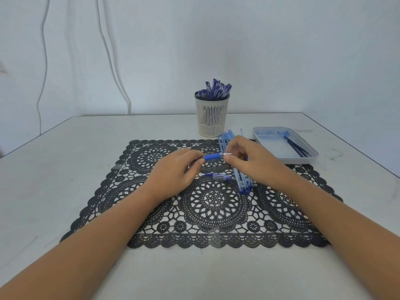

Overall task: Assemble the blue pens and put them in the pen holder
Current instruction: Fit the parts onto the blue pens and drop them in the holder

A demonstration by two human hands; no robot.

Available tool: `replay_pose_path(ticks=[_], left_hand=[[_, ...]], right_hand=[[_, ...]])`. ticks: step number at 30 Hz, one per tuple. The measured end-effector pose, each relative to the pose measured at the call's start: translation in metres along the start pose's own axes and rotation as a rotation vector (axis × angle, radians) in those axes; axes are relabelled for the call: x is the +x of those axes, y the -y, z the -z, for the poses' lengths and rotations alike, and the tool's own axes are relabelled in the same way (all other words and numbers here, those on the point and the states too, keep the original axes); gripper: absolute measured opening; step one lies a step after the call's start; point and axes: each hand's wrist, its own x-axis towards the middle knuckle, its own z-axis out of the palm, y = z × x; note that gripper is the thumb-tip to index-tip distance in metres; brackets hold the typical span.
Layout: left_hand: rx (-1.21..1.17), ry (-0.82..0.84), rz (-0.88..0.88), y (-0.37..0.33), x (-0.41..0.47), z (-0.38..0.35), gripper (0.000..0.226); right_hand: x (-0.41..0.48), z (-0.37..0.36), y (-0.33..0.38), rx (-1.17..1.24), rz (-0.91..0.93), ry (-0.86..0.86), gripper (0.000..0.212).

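1. The back end of the pen point(213, 156) is hidden inside the left hand point(173, 172), whose fingers curl round it.
2. Its tip vanishes among the pinching fingertips of the right hand point(249, 163). Any small part there is too small to tell.
3. The right hand covers the middle of the tubes point(243, 187).
4. The holder point(212, 118) hides all but the tops of its pens point(216, 89).
5. The contents of the tray point(300, 161) are blurred: thin dark sticks, kind unclear.
6. Both forearms are cut off by the bottom edge.

Pale wall point(281, 50), two hanging cords point(107, 53), perhaps cables; white table point(54, 169).
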Motion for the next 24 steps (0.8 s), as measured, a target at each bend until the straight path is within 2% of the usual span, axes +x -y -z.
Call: replay_pose_path(ticks=[3,8,13,20,24], left_hand=[[0.002,0.008,-0.022,-0.0009,-0.0003,0.0005,0.044],[0.005,0.0,-0.014,-0.0019,0.0001,0.0005,0.044],[0.0,-0.006,-0.036,-0.0031,0.0001,0.0018,0.046],[0.01,-0.042,-0.067,-0.0059,0.0014,0.0037,0.037],[0.056,-0.016,-0.046,-0.0046,0.0017,0.0022,0.034]], right_hand=[[0.0008,0.0016,0.0019,-0.004,-0.031,-0.022,0.03],[0.0004,0.0001,-0.0015,-0.026,0.015,0.021,0.004],[0.0004,-0.0019,0.0008,-0.088,0.007,0.024,0.022],[0.0014,-0.0026,0.0006,-0.115,0.018,-0.007,0.024],[0.0016,-0.0021,-0.0026,-0.171,-0.012,0.01,0.019]])
